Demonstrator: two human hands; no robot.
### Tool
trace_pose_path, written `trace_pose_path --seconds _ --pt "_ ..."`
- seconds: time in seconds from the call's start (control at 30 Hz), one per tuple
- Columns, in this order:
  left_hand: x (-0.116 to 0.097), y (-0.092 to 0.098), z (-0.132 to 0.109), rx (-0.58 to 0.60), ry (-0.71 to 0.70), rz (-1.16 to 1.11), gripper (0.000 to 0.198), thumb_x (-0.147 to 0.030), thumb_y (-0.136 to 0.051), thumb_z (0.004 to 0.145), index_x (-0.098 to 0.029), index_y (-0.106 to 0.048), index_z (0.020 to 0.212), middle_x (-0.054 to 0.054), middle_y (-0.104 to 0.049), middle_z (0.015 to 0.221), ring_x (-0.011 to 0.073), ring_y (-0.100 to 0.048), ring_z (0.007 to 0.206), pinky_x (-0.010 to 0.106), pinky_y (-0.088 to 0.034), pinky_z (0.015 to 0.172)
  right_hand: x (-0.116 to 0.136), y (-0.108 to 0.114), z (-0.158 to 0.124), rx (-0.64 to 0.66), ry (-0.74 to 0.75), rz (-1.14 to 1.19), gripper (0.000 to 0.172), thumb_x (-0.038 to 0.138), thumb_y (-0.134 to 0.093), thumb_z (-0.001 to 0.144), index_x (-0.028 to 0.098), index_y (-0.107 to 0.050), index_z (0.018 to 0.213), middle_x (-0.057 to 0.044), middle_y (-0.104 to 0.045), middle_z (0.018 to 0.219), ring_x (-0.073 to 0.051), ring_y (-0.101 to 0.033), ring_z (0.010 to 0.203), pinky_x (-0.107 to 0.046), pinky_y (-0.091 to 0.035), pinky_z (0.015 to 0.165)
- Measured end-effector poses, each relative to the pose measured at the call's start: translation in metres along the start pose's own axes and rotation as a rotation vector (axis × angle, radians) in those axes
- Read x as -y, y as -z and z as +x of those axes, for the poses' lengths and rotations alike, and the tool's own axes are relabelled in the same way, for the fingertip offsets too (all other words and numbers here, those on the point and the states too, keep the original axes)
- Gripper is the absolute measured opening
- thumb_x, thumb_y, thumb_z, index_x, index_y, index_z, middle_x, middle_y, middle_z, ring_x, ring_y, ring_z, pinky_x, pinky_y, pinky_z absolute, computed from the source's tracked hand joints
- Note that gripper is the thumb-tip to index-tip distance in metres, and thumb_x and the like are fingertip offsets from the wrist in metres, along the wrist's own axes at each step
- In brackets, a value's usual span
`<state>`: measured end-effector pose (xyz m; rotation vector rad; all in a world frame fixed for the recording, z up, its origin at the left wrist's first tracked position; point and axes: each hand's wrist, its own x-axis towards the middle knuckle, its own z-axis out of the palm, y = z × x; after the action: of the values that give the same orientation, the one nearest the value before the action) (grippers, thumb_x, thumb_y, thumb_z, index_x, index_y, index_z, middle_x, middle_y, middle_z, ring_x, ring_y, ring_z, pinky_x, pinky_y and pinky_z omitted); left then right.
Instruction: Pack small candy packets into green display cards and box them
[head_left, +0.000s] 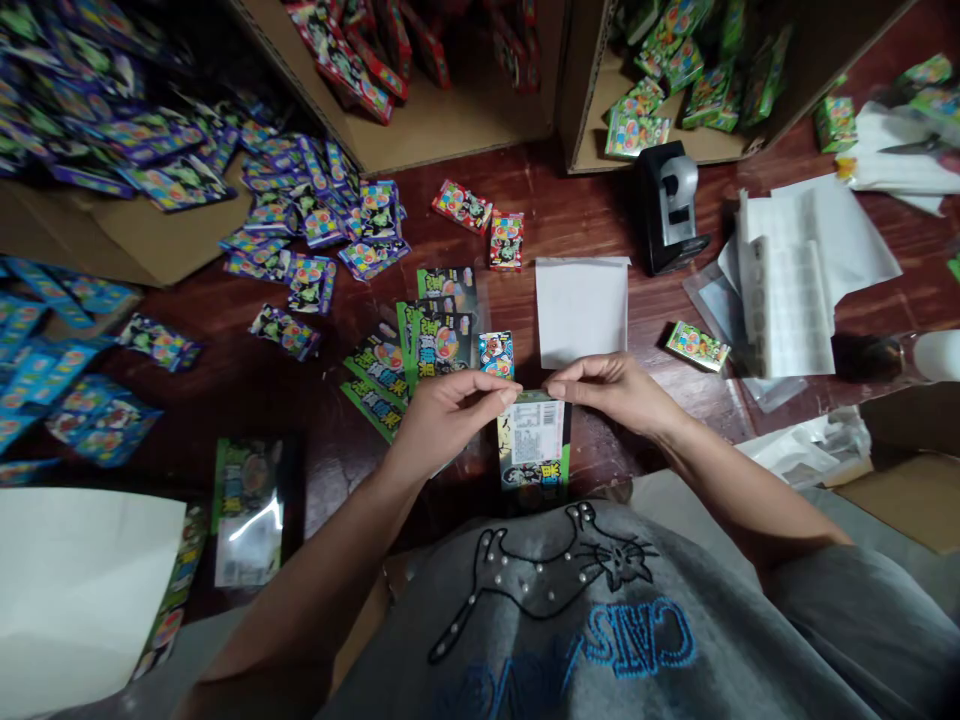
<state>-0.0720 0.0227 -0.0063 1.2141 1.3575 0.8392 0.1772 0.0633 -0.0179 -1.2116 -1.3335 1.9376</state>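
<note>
A black and green printed pouch [534,470] with a white label on its upper part lies in front of me at the table's near edge. My left hand [452,412] pinches its top left corner between thumb and fingers. At the top right corner my right hand [616,393] is closed on it in the same way. Just beyond the pouch lies a small blue box [495,354], its lower end close to my left fingertips. To the left, several similar pouches [442,340] are fanned out flat. A blank white sheet [583,310] rests beyond my right hand.
Cardboard boxes hold purple packs [172,180], red packs [352,60] and green packs [675,60]. A black tape dispenser [664,225] stands at right, near label sheets [787,290] and a loose green box [697,346]. Blue packs [101,415] and another pouch [249,510] lie left.
</note>
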Motion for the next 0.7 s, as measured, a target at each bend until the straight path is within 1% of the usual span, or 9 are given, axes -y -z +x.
trace_pose_path --seconds 0.13,0.2,0.23,0.27,0.37,0.43,0.5,0.6,0.7 --pt "0.007 0.003 0.002 0.076 -0.103 0.050 0.017 -0.040 -0.084 0.085 -0.025 -0.083 0.092 0.006 -0.085 0.102 0.0217 -0.080 0.094 0.038 -0.065 0.092 0.005 0.017 -0.009 0.148 0.254 -0.225 0.025 0.050 -0.077 0.095 0.027 -0.085 0.102 -0.003 -0.085 0.111 -0.021 -0.077 0.112 -0.043 -0.060 0.102" --pt "0.008 0.003 0.006 0.107 -0.137 0.103 0.015 -0.039 -0.080 0.089 -0.025 -0.082 0.091 0.006 -0.084 0.102 0.0210 -0.080 0.094 0.038 -0.065 0.093 0.014 0.030 0.000 0.158 0.395 -0.426 0.028 0.050 -0.069 0.101 0.027 -0.084 0.102 -0.006 -0.083 0.118 -0.024 -0.073 0.124 -0.045 -0.058 0.107" --pt "0.008 0.003 0.010 0.129 -0.151 0.134 0.014 -0.038 -0.078 0.091 -0.024 -0.082 0.091 0.006 -0.084 0.101 0.0208 -0.080 0.093 0.038 -0.065 0.092 0.020 0.039 0.011 0.106 0.454 -0.549 0.031 0.050 -0.065 0.104 0.025 -0.084 0.103 -0.008 -0.082 0.121 -0.026 -0.071 0.126 -0.047 -0.056 0.109" --pt "0.007 0.003 0.015 0.153 -0.166 0.170 0.014 -0.038 -0.076 0.092 -0.024 -0.081 0.090 0.006 -0.084 0.100 0.0206 -0.079 0.092 0.038 -0.065 0.090 0.026 0.049 0.024 0.009 0.503 -0.673 0.034 0.050 -0.060 0.106 0.024 -0.082 0.105 -0.009 -0.081 0.122 -0.027 -0.071 0.125 -0.050 -0.054 0.110" --pt "0.000 0.004 0.035 0.257 -0.255 0.347 0.014 -0.033 -0.070 0.096 -0.025 -0.079 0.089 0.005 -0.083 0.101 0.0214 -0.079 0.094 0.039 -0.063 0.090 0.040 0.081 0.079 -0.346 0.537 -0.995 0.034 0.042 -0.053 0.109 0.020 -0.078 0.112 -0.013 -0.078 0.115 -0.032 -0.070 0.113 -0.054 -0.051 0.107" --pt "-0.007 0.003 0.055 0.291 -0.347 0.506 0.015 -0.031 -0.068 0.097 -0.026 -0.079 0.089 0.005 -0.082 0.111 0.0229 -0.077 0.103 0.042 -0.062 0.095 0.041 0.097 0.113 -0.416 0.495 -1.143 0.027 0.034 -0.056 0.106 0.017 -0.077 0.112 -0.015 -0.076 0.109 -0.033 -0.068 0.107 -0.053 -0.051 0.104" --pt "-0.012 -0.001 0.083 0.239 -0.433 0.622 0.014 -0.030 -0.067 0.098 -0.025 -0.079 0.093 0.006 -0.080 0.120 0.0243 -0.074 0.111 0.044 -0.058 0.102 0.036 0.104 0.134 -0.383 0.456 -1.231 0.023 0.028 -0.062 0.100 0.014 -0.075 0.113 -0.015 -0.075 0.110 -0.033 -0.066 0.106 -0.052 -0.050 0.103" --pt "-0.015 -0.013 0.133 0.064 -0.483 0.702 0.017 -0.029 -0.069 0.098 -0.021 -0.077 0.111 0.010 -0.076 0.128 0.0271 -0.069 0.121 0.047 -0.052 0.112 0.023 0.103 0.140 -0.347 0.434 -1.259 0.030 0.029 -0.068 0.095 0.012 -0.073 0.120 -0.017 -0.073 0.114 -0.033 -0.063 0.107 -0.052 -0.049 0.102" --pt "-0.012 -0.028 0.176 -0.012 -0.451 0.800 0.047 -0.026 -0.080 0.089 -0.016 -0.068 0.132 0.014 -0.073 0.133 0.0338 -0.061 0.129 0.051 -0.046 0.116 0.014 0.100 0.127 -0.339 0.432 -1.231 0.035 0.034 -0.070 0.096 0.012 -0.073 0.123 -0.017 -0.072 0.114 -0.035 -0.061 0.109 -0.052 -0.047 0.102"
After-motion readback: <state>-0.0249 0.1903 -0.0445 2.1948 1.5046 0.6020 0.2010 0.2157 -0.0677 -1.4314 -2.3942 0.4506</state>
